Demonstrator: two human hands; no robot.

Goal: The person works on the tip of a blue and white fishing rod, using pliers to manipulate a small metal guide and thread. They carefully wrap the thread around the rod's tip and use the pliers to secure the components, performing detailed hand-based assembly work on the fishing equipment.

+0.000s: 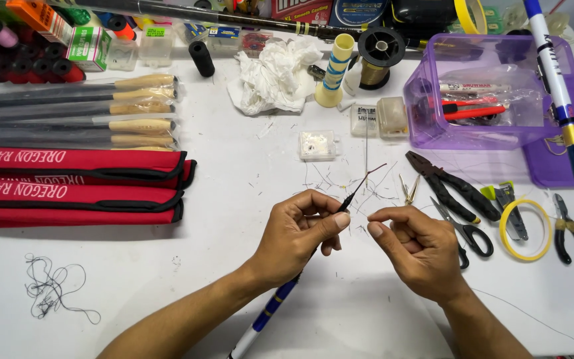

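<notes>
Fishing-rod tip (357, 188), thin and dark, rises from the left hand (298, 234), whose grip is clamped on it between thumb and forefinger just below the tapering end; the blue-and-white lower section of the rod (270, 311) runs back under the wrist toward the viewer. Right hand (414, 244) sits just beside the left, thumb and forefinger pressed together, apparently on a fine thread too thin to make out with certainty. Both hands hover above the white counter (247, 199), knuckles up and fingers curled inward, wrists angled toward each other. Likely hazards: the slender tip could bend or snap if the pinch tightens or the hands pull apart sideways, and a fine line could slip from the fingers and be lost among the loose thread clippings (340, 179) scattered nearby. Black scissors (465, 231), black pliers (450, 185) and a yellow tape ring (526, 229) lie to the right; red rod sleeves (74, 186) lie well apart at left.
</notes>
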